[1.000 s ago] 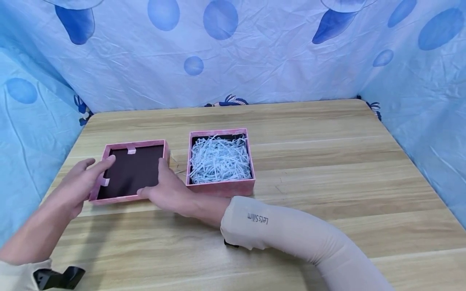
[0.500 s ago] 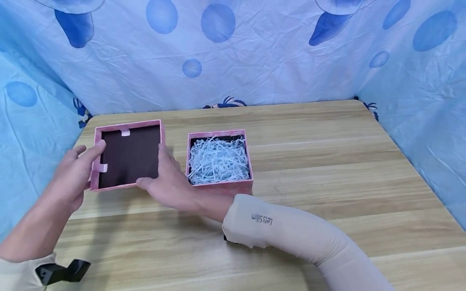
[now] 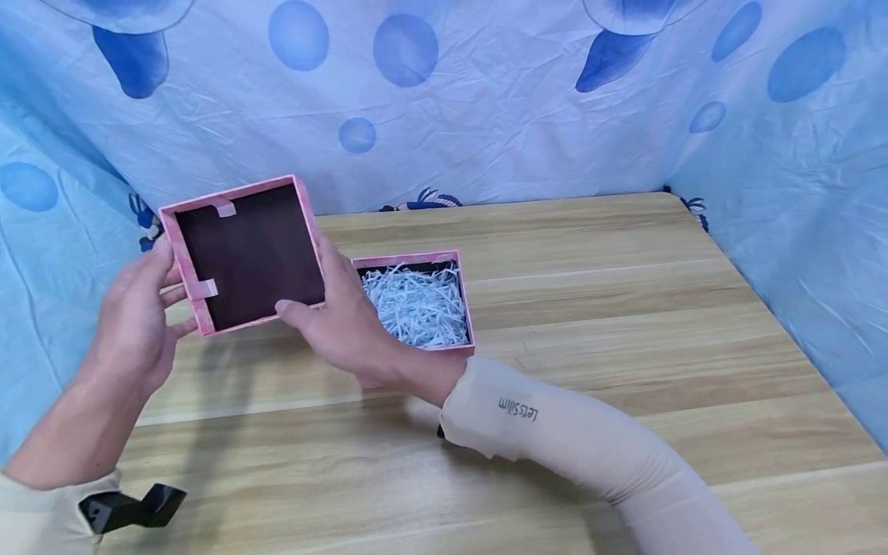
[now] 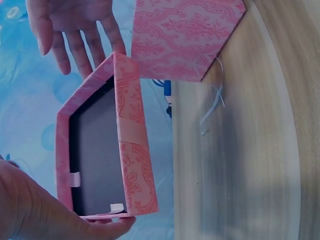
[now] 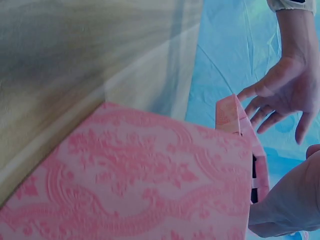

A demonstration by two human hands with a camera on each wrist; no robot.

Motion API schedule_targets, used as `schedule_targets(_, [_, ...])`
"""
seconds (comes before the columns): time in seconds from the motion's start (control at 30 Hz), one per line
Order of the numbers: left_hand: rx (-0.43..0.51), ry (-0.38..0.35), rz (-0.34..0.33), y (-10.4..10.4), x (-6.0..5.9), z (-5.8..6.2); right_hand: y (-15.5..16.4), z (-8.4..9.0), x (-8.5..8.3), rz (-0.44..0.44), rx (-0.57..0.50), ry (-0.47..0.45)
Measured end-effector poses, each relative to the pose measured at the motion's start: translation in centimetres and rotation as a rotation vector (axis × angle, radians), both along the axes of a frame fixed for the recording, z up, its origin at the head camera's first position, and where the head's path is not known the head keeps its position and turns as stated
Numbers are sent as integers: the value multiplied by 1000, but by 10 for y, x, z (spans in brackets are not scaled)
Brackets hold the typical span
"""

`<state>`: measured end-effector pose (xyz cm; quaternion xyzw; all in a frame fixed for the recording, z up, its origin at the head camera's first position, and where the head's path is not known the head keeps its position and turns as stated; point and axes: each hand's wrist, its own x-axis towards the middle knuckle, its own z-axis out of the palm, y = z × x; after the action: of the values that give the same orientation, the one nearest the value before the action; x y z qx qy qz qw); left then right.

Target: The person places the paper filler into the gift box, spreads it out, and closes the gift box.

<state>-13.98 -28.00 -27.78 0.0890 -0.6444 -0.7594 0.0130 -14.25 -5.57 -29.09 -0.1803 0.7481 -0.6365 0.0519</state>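
Observation:
A shallow pink box lid (image 3: pixel 250 247) with a dark lining is tilted above the table, its inside facing me. My right hand (image 3: pixel 347 316) grips its near right corner, the thumb over the front rim. At the lid's left side is my left hand (image 3: pixel 135 324), fingers spread and fairly straight; the right wrist view shows this left hand (image 5: pixel 295 90) open-fingered next to the lid. In the left wrist view the lid (image 4: pixel 100 150) has one hand at its lower edge and another with straight fingers above. An open pink box (image 3: pixel 468 316) holds pale blue shredded paper (image 3: pixel 419 304).
A wooden table (image 3: pixel 610 308) carries the box. Blue and white curtains (image 3: pixel 499 131) hang behind and at both sides. In the left wrist view a loose paper strand (image 4: pixel 217 97) hangs by the box.
The lid has risen from the table and tilted up toward me, swinging toward the back. My left thumb has come off its inner rim; the right hand has kept its grip.

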Motion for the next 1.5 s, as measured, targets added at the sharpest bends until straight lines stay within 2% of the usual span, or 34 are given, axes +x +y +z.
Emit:
schedule_targets(0.13, [55, 36, 51, 5, -1, 4, 8, 4, -9, 51, -140, -3])
schedule_targets(0.23, [140, 92, 68, 10, -3, 5, 18, 6, -19, 76, -210, 2])
schedule_targets(0.37, [282, 185, 40, 18, -6, 6, 34, 10, -32, 41, -220, 15])
schedule_targets(0.43, [316, 210, 11, 22, -9, 7, 41, 11, -39, 20, -240, 25])
schedule_targets(0.63, [275, 216, -52, 34, -15, 10, 62, 12, -51, -4, -333, 34])
schedule_targets(0.9, [196, 207, -73, 52, -19, 13, 82, 15, -60, -4, -428, 57])
schedule_targets(1.03, [176, 230, -81, 60, -19, 16, 89, 17, -62, 1, -479, 30])
schedule_targets(1.2, [205, 250, -95, 69, -22, 16, 96, 19, -65, -19, -499, -31])
schedule_targets(1.37, [185, 209, -106, 78, -22, 19, 102, 20, -68, -14, -511, -102])
schedule_targets(1.5, [103, 154, -140, 82, -20, 23, 104, 20, -70, -6, -519, -118])
